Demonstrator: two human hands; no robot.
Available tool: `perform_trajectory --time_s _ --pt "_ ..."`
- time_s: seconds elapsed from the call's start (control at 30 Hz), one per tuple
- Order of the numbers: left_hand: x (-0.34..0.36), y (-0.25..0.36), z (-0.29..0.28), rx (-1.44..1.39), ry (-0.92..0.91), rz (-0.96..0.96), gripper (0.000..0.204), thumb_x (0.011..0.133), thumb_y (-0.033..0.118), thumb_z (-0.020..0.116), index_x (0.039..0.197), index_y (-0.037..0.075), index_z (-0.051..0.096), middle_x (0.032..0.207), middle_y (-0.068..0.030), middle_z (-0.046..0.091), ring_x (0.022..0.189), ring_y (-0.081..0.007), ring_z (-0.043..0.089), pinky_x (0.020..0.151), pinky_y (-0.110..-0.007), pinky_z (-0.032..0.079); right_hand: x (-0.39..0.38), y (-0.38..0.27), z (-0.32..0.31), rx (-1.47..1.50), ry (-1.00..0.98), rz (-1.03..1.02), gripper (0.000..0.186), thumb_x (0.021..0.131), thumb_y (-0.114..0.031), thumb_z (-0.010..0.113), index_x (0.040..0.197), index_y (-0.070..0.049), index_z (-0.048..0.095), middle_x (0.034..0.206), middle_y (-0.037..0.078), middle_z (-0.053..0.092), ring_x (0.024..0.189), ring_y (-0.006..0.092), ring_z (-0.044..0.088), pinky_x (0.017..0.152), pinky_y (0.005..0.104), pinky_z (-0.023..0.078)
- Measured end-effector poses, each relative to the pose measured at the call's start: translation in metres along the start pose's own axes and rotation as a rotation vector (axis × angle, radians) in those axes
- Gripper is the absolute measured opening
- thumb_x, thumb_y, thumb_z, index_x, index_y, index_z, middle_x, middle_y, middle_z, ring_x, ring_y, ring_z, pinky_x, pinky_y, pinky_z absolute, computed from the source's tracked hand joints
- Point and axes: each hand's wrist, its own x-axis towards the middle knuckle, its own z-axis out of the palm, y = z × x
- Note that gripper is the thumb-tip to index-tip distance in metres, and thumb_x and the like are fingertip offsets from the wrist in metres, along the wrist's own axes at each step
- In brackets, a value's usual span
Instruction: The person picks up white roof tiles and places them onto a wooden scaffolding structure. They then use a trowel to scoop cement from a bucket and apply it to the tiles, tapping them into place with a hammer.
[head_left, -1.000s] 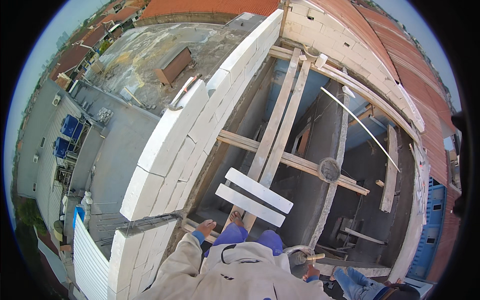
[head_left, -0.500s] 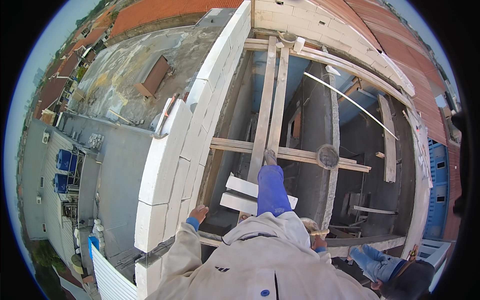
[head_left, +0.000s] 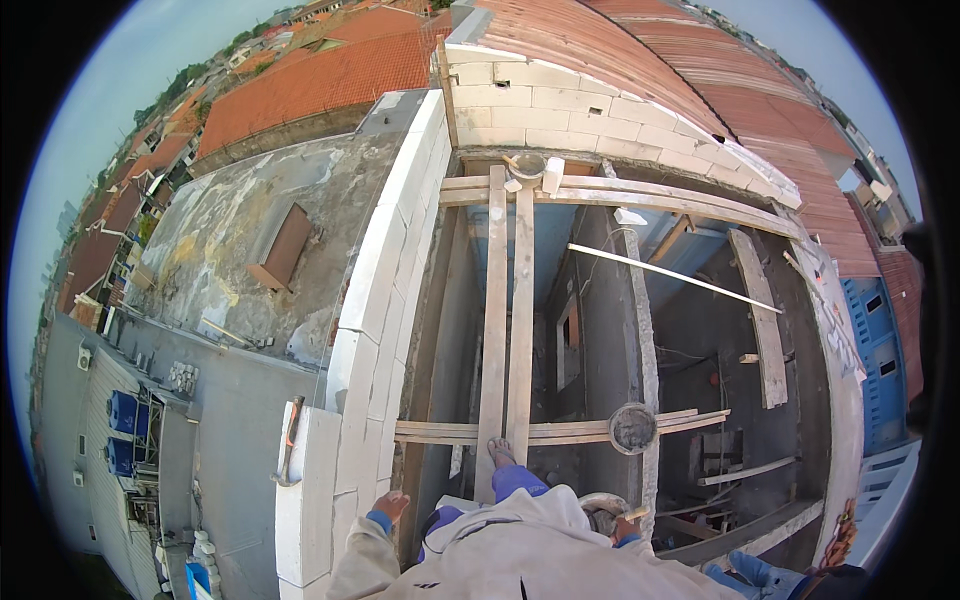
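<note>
My left hand [head_left: 393, 505] is beside the white block wall [head_left: 310, 520], its fingers loosely bent and apart, holding nothing. My right hand [head_left: 625, 530] grips a grey bucket [head_left: 600, 508] at its side, by a wooden tool handle [head_left: 636, 513] lying across the rim; part of the grip is hidden. My bare foot [head_left: 502, 452] stands on long planks [head_left: 492, 320] over a deep opening. A hammer [head_left: 289, 440] lies on the block wall at left. Another round mortar container [head_left: 632, 428] sits where crossbeams [head_left: 570, 432] meet a concrete wall top.
A basin [head_left: 528, 165] and white block [head_left: 553, 177] sit on far beams. A white strip [head_left: 670, 272] spans the right opening, near a loose board [head_left: 755, 310]. Block walls [head_left: 560, 110] edge the work area. A co-worker [head_left: 760, 575] is at lower right. Roofs surround it.
I have stepped forward along the planks, bucket carried along. The hammer and crossbeams now appear lower in view, and the short white boards are mostly hidden beneath my body.
</note>
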Motion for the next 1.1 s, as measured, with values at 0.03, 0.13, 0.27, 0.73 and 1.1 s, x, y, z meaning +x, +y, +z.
perform_trajectory --time_s 0.03,0.13,0.27,0.73,1.1 --pt "0.014 0.022 -0.013 -0.05 0.054 -0.052 0.063 0.094 0.04 0.066 0.144 0.003 0.054 0.136 -0.0198 0.066 0.125 -0.0332 0.063 0.103 -0.039 0.05 0.006 -0.023 0.001 0.076 -0.063 0.004 0.039 0.091 -0.041 0.068 0.103 -0.003 0.066 0.066 0.012 0.059 0.052 0.0269 0.059 0.047 0.0415 0.051" --pt "0.042 0.084 -0.053 -0.182 0.204 0.117 0.064 0.095 0.043 0.065 0.14 -0.002 0.056 0.121 -0.019 0.071 0.104 -0.0245 0.069 0.089 -0.036 0.054 0.024 -0.09 0.015 0.137 -0.131 -0.064 0.035 0.097 -0.039 0.064 0.097 -0.005 0.061 0.054 0.007 0.05 0.041 0.0215 0.05 0.04 0.0382 0.044" --pt "0.065 0.126 -0.085 -0.156 0.146 0.02 0.064 0.095 0.042 0.064 0.14 -0.003 0.056 0.121 -0.0191 0.072 0.098 -0.0225 0.071 0.086 -0.034 0.055 0.013 -0.177 0.056 0.377 -0.258 -0.241 0.037 0.095 -0.036 0.067 0.094 0.001 0.063 0.057 0.006 0.048 0.044 0.0197 0.051 0.039 0.0352 0.038" --pt "0.167 0.293 -0.032 -0.75 -0.169 0.065 0.079 0.095 0.036 0.072 0.156 0.006 0.034 0.145 -0.0127 0.056 0.13 -0.0277 0.056 0.104 -0.043 0.047 -0.195 -0.551 0.138 0.01 -0.62 -0.603 0.045 0.095 -0.05 0.07 0.097 -0.006 0.064 0.07 -0.003 0.053 0.06 0.0127 0.061 0.062 0.0311 0.055" --pt "0.234 0.495 -0.053 -0.58 0.101 0.253 0.138 0.069 0.048 0.093 0.155 -0.011 0.002 0.152 -0.033 0.039 0.142 -0.0354 0.045 0.117 -0.041 0.038 -0.31 -0.679 0.27 -0.209 -1.119 -0.676 0.038 0.098 -0.045 0.069 0.094 -0.008 0.059 0.077 0.0 0.056 0.081 0.0224 0.072 0.077 0.0339 0.059"
